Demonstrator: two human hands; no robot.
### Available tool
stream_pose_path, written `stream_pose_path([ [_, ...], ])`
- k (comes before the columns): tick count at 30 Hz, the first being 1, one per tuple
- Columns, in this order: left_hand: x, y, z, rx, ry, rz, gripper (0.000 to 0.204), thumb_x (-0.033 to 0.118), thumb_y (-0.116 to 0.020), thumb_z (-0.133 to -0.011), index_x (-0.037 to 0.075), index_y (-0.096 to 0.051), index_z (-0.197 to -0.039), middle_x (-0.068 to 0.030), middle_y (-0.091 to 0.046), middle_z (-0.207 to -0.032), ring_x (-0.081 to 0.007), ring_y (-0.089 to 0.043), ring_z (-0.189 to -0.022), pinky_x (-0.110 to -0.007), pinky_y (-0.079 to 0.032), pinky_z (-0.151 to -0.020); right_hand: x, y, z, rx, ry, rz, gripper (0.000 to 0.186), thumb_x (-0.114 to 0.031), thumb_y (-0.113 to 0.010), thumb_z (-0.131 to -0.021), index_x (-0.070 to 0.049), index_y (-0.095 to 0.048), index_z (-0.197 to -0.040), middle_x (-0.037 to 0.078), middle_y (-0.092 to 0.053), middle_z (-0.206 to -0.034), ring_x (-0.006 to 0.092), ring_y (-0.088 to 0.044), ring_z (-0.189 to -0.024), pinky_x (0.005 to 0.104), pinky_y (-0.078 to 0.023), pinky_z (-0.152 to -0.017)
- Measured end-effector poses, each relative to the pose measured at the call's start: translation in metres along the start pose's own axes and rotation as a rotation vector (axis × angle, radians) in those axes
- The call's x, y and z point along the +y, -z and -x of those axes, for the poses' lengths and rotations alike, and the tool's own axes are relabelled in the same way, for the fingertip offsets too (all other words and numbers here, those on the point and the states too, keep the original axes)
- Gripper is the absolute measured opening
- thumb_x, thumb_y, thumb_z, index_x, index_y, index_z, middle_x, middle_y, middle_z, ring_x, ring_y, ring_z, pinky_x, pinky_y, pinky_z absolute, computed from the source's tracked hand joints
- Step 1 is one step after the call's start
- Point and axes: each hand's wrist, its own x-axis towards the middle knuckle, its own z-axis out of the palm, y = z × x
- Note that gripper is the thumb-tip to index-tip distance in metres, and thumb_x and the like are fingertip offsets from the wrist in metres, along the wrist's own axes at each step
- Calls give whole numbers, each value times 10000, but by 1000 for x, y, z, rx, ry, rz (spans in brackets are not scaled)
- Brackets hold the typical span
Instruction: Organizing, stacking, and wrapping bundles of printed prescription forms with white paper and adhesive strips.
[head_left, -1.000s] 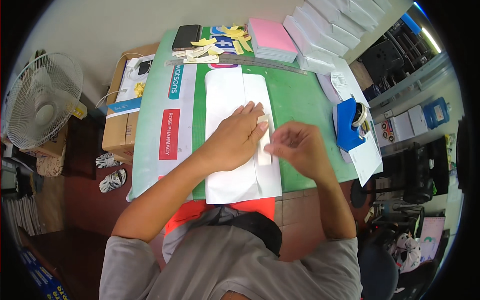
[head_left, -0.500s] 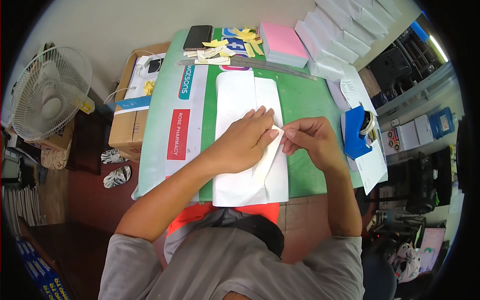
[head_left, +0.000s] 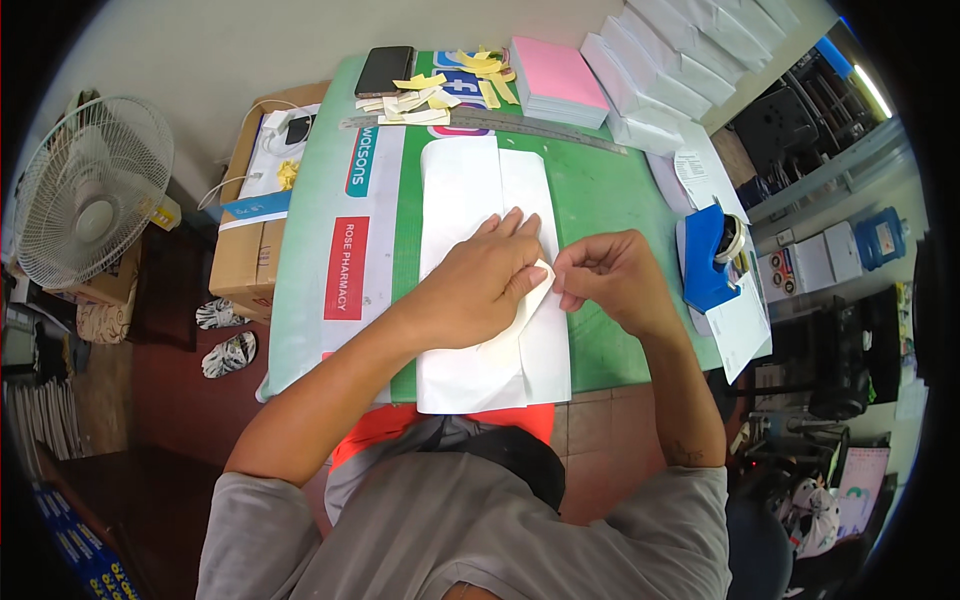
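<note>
A tall white folded paper (head_left: 460,200), with a seam down its length, lies on the green-topped table in front of me. My left hand (head_left: 490,280) rests on it, fingers stretched over the sheet. Its thumb presses a pale paper strip (head_left: 518,325) against the side of the index finger, so the strip's upper end is raised. Close beside that end, over the paper's right edge, my right hand (head_left: 610,283) has thumb and fingertips pinched together. Whatever sits between those fingertips is too small to make out.
Along the table's far side are a dark phone (head_left: 386,71), loose yellow and white strips (head_left: 425,102), a metal ruler (head_left: 540,130), a pink-topped paper stack (head_left: 560,75) and white folded paper stacks (head_left: 650,75). A blue tape dispenser (head_left: 708,260) stands at the right edge.
The strip's upper end has curled and shifted slightly left under my left thumb. My right fingertips, near the strip's corner before, are now a little apart from it. The view has shifted slightly.
</note>
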Motion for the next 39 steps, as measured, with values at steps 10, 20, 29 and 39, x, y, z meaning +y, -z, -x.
stream_pose_path([
  [10, 3, -1, 1, -6, 15, -57, 291, 238, -536, -1083, -10, -573, -936, -338, -456, -1520, -503, -339, -1483, -518, -253, -1259, 0, 5, 3, -63, -28, -78, 124, -43, -747, -934, 78, -746, -963, 130, -747, -838, 169, -723, -698, 297, -606, -629],
  [20, 5, -1, -1, -21, 2, -65, 261, 189, -522, -1078, -17, -553, -922, -334, -451, -1527, -515, -338, -1479, -539, -255, -1255, 9, 2, 2, -5, 30, -19, 139, -55, -755, -942, 81, -748, -967, 121, -746, -836, 159, -716, -689, 293, -601, -616],
  [29, 9, 0, 0, -39, -5, -132, 230, 166, -547, -1057, -17, -559, -917, -347, -440, -1527, -520, -330, -1480, -550, -251, -1252, -2, 0, 6, -18, -45, -9, 106, -19, -746, -913, 83, -746, -941, 111, -738, -805, 146, -706, -666, 275, -594, -620],
  [39, 8, 0, 1, -60, -18, -161, 233, 168, -541, -1059, -11, -573, -913, -343, -430, -1539, -519, -325, -1481, -557, -251, -1249, 3, -4, 2, -7, -33, 65, 90, 10, -704, -867, 82, -746, -899, 95, -725, -751, 120, -684, -613, 252, -556, -578],
])
